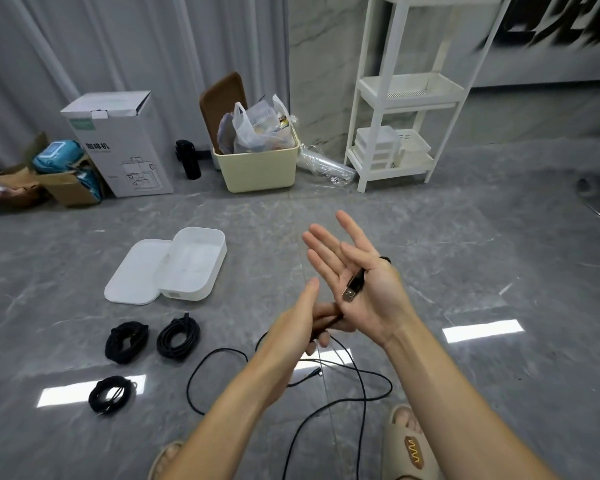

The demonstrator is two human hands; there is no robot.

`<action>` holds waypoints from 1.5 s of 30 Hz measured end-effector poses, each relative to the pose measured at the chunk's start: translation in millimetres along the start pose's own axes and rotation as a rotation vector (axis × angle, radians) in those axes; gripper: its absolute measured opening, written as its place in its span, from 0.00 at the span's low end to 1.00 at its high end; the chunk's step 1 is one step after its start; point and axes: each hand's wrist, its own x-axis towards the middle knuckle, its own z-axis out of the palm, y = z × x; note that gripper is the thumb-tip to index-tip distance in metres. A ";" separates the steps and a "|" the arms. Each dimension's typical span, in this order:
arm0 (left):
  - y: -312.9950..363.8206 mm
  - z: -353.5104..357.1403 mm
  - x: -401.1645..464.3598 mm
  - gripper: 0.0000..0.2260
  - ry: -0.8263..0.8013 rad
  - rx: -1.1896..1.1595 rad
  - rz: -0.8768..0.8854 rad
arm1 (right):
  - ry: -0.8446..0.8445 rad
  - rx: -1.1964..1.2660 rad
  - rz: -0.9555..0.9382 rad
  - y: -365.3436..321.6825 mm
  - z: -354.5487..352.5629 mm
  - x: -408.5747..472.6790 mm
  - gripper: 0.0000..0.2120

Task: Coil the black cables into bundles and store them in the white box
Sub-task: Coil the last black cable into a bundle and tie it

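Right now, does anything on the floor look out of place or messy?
Only the loose cable: it sprawls in open loops by the feet, one end across the right hand, the left hand gripping it. Three coiled bundles lie beside the white box, which is open and empty, its lid alongside.

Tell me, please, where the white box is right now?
In the head view, the white box sits open on the floor, left of the hands, its lid beside it.

"咖啡机" on the tall white carton (118,143).

Coiled bundles (127,341) lie before the white box (191,263).
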 end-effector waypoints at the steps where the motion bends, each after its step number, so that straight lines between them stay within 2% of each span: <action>1: 0.8 -4.1 -0.8 0.29 0.039 0.077 -0.012 | 0.013 -0.052 -0.007 -1.5 -2.3 0.3 0.20; 3: 3.4 -10.5 -1.9 0.32 0.112 0.254 -0.010 | 0.067 -0.224 -0.019 -1.6 -5.4 0.9 0.20; 6: 4.6 -11.8 -3.5 0.28 0.191 0.427 0.066 | 0.143 -0.512 -0.036 6.1 -7.0 0.7 0.20; 10: 15.0 -16.0 -6.2 0.24 0.241 0.594 0.230 | 0.140 -0.894 -0.002 12.1 -9.6 -1.8 0.22; 12: 26.1 -21.3 -6.8 0.22 0.266 0.593 0.290 | 0.090 -0.961 0.090 14.7 -11.4 -5.0 0.21; 16: 39.4 -30.2 -7.2 0.22 0.204 0.560 0.335 | -0.028 -0.907 0.384 20.9 -4.9 -14.7 0.14; 19: 45.6 -40.8 -9.2 0.17 -0.025 0.485 0.298 | -0.059 -0.801 0.631 16.7 1.2 -18.4 0.20; 21: 48.2 -50.3 -10.7 0.11 -0.178 0.401 0.294 | -0.150 -0.727 0.731 13.7 3.6 -20.1 0.20; 23: 49.2 -58.7 -10.4 0.07 -0.231 0.338 0.309 | -0.265 -0.596 0.815 12.5 4.8 -21.2 0.26; 25: 49.4 -64.2 -9.2 0.07 -0.245 0.300 0.318 | -0.367 -0.437 0.867 12.9 5.0 -22.4 0.36; 27: 48.8 -65.2 -8.0 0.09 -0.244 0.291 0.309 | -0.463 -0.335 0.877 14.3 6.9 -24.3 0.41; 29: 46.2 -63.7 -5.9 0.10 -0.229 0.267 0.308 | -0.514 -0.275 0.863 16.6 9.1 -25.7 0.40; 33: 39.1 -58.4 0.3 0.04 -0.179 0.098 0.305 | -0.554 -0.207 0.756 19.4 7.8 -26.1 0.26; 36: 33.2 -52.2 0.1 0.06 -0.197 0.059 0.260 | -0.569 -0.135 0.723 20.5 7.0 -27.1 0.15; 39: 30.0 -44.5 -2.5 0.14 -0.212 0.042 0.216 | -0.591 -0.025 0.625 21.6 11.1 -26.0 0.18; 41: 28.7 -40.9 -3.3 0.19 -0.221 -0.048 0.153 | -0.544 0.041 0.546 21.9 14.0 -23.9 0.19; 45: 22.4 -30.4 -4.6 0.17 -0.184 -0.173 0.144 | -0.434 0.186 0.400 20.5 12.6 -19.6 0.22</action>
